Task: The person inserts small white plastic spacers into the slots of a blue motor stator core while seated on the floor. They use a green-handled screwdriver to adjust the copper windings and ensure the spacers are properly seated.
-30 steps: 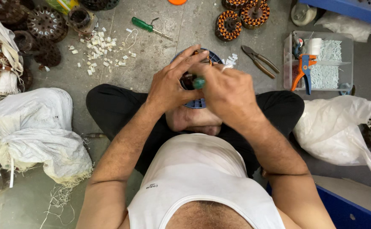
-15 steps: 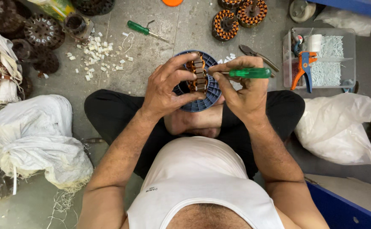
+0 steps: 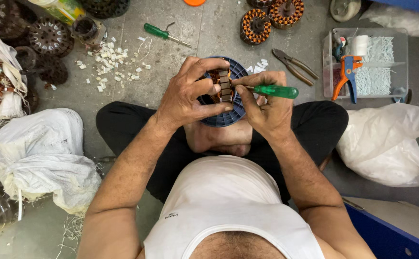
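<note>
I sit cross-legged on a grey floor. My left hand [image 3: 190, 93] grips a round blue motor stator [image 3: 228, 115] with copper windings, held over my crossed feet. My right hand [image 3: 267, 103] holds a green-handled screwdriver [image 3: 274, 90], its tip pointing left into the metal core at the stator's middle. Both hands meet over the stator and hide most of it.
A second green screwdriver [image 3: 164, 33] and scattered white scraps [image 3: 109, 67] lie at the upper left. Pliers [image 3: 293, 64] and a clear box [image 3: 401, 62] with an orange tool sit at the right. Wound stators [image 3: 271, 17] stand beyond. White sacks [image 3: 41, 158] flank me.
My hands have moved apart a little, exposing the stator. My right hand has swung the green screwdriver out to the right, tip now at the core.
</note>
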